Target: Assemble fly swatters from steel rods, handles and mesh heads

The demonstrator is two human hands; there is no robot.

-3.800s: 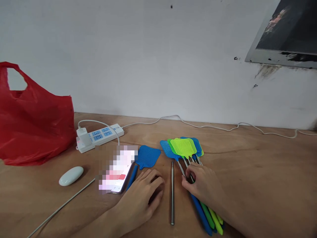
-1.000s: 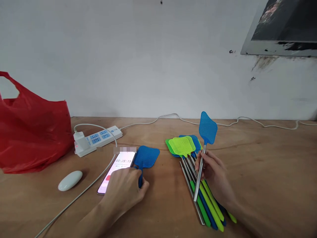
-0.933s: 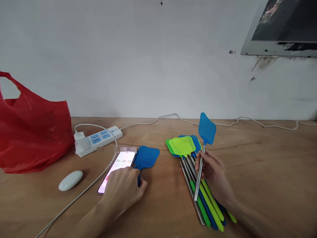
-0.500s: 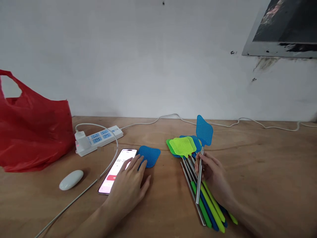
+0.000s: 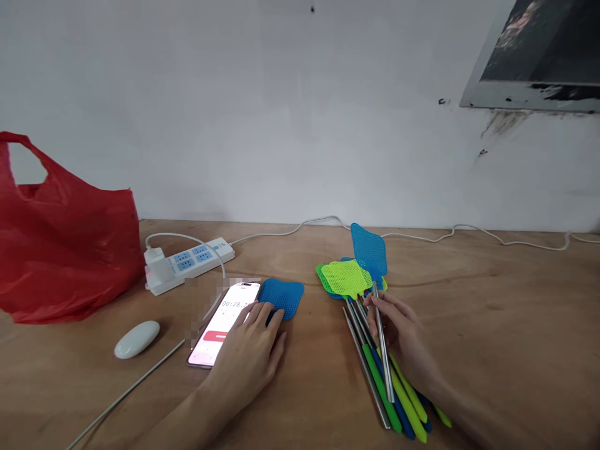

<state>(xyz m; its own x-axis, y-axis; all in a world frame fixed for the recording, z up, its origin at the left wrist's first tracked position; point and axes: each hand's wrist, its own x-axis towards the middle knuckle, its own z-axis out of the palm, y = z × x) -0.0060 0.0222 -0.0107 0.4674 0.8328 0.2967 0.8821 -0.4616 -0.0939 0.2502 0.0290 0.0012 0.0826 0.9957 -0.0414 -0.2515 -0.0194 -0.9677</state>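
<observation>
Blue swatter (image 5: 369,250) is up in the R hand (image 5: 377,306), held above the swatter pile (image 5: 347,278) on the R side of the desk (image 5: 506,344). R grip: thumb & fingertips pinching the steel shaft (image 5: 383,350) just below the mesh head. From the grip, head lies up, away from the person & a bit L; bare shaft end runs back twd the person, slightly R. Long axis thus approx in line w/ the pile's handles, a little steeper in view. Whether shaft touches the pile, can't tell. R hand obv. nearer; L hand (image 5: 250,340) is well apart, palm down, fingers loose & spread btwn phone (image 5: 224,319) and 2nd blue head (image 5: 287,297), fingertips over that head's near edge. Nothing seen clasped there; what's under the palm is hidden.

Diff. vs approx 1 s ago: held head has swung L, from beside the pile to over its heads, & shaft's near end has gone from L-leaning to R-leaning. L hand was curled round the 2nd swatter's neck; fingers now out flat. Pile, phone & red bag (image 5: 70,250) approx same spots.
</observation>
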